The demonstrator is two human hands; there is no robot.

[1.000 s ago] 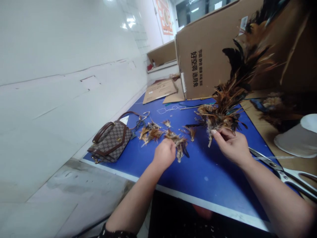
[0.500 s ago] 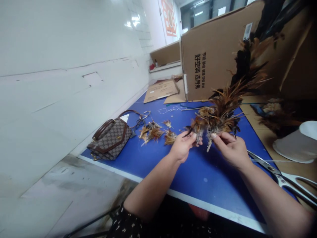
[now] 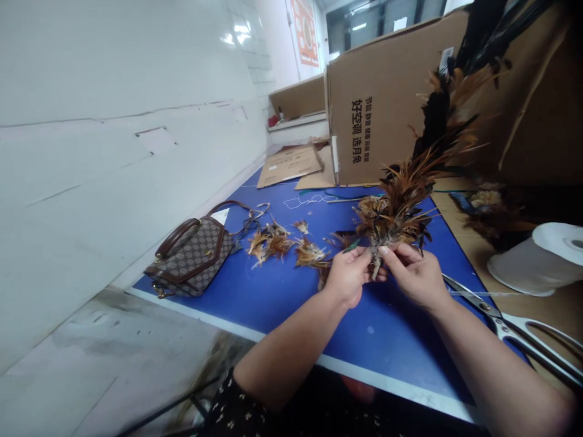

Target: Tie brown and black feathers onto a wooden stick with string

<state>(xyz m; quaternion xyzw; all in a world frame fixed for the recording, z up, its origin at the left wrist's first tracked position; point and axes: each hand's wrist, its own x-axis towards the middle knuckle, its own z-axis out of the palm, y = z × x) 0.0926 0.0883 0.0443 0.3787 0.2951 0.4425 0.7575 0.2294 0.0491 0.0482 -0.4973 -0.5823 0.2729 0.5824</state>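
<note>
A long bundle of brown and black feathers rises up and to the right, its bound stem end pointing down toward me. My right hand pinches it just above that end, thumb on top. Meeting it from the left, my left hand has thumb and fingers closed at the base; the small feathers between them blend with the bundle. Loose brown feather tufts lie on the blue tabletop left of my hands, with another tuft close by my left wrist.
Large scissors lie by my right forearm, near a white spool. A patterned handbag sits at the table's left edge. Behind stand a big cardboard box and flat cardboard pieces. A white string lies farther back.
My left hand has moved right, bringing the small feather tuft it held apart up against the bundle's base. My right hand keeps its pinch. The whole view has shifted slightly.
</note>
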